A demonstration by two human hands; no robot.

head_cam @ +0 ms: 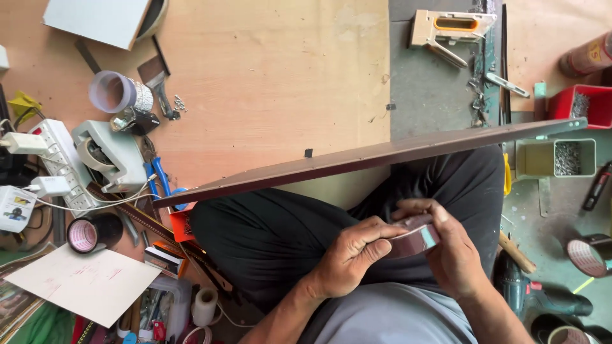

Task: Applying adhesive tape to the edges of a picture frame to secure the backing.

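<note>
Both hands grip a brown tape roll (413,237) over the lap: left hand (349,255) pinching its near edge, right hand (449,251) wrapped around it. Just beyond them lies a long dark board (370,159) across plywood flooring (274,83).

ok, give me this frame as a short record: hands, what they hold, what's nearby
view: head camera, looking down at lap
left hand: grips the tape roll from the left
right hand: wraps the tape roll from the right, fingers over its top
tape roll: brownish, held over the lap by both hands
strip: long dark wooden strip lying across the knees, slanting up to the right
floor left: tape dispenser, power strip, clear cup
floor right: staple gun, red bin, green bin
</note>
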